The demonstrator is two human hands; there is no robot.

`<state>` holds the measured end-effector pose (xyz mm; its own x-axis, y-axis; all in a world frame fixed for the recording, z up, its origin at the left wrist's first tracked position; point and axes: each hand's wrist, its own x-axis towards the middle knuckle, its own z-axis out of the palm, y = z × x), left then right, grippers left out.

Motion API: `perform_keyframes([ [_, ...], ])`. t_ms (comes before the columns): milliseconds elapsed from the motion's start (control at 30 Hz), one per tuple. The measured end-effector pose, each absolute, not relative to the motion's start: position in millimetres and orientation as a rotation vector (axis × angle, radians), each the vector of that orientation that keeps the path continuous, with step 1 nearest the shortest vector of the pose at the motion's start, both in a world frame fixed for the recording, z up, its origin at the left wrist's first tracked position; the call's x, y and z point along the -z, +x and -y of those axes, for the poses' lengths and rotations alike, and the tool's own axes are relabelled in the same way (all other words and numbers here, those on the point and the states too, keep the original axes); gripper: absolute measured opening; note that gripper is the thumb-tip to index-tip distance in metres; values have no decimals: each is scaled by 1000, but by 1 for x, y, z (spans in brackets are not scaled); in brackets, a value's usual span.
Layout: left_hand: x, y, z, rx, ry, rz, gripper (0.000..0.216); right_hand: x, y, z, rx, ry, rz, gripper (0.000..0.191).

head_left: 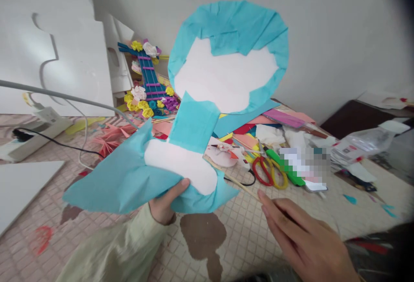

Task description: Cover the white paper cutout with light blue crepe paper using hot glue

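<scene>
My left hand [166,204] grips the lower end of a large white guitar-shaped cutout [223,79], partly covered with light blue paper, and holds it up above the floor. Its thumb presses on the white part near the bottom. My right hand [300,234] hovers low at the right, fingers stretched out together and holding nothing, near a thin wooden stick [241,183] lying on the tiles.
Scissors with red and yellow handles [270,172], a green-handled tool [284,167] and coloured paper scraps litter the floor behind. A small blue paper guitar with paper flowers [148,81] leans on white boards. A power strip [29,137] and cables lie at left.
</scene>
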<state>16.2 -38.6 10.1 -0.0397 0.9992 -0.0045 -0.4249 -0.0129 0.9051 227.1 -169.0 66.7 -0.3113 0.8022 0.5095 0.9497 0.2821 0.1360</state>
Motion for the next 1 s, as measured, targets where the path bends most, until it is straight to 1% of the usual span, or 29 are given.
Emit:
perform_keyframes([
  [133,-10,17,39,-1430,875,-931,72,-67,222,172,549,-1501,2268,36],
  [333,-8,19,39,-1483,892,-970,61,-69,220,172,546,-1486,2258,36],
  [500,-7,20,40,-1448,867,-946,65,-64,222,171,467,-1603,1972,31],
  [600,-8,20,41,-1427,839,-927,68,-59,220,169,356,-1604,1804,30],
  [733,-9,21,41,-1396,810,-883,68,-49,214,170,81,-1566,1808,31],
  [800,-10,21,41,-1382,805,-867,67,-46,211,172,2,-1556,1809,34],
  [1000,-13,21,40,-1453,873,-902,68,-51,210,174,75,-1545,1834,36],
])
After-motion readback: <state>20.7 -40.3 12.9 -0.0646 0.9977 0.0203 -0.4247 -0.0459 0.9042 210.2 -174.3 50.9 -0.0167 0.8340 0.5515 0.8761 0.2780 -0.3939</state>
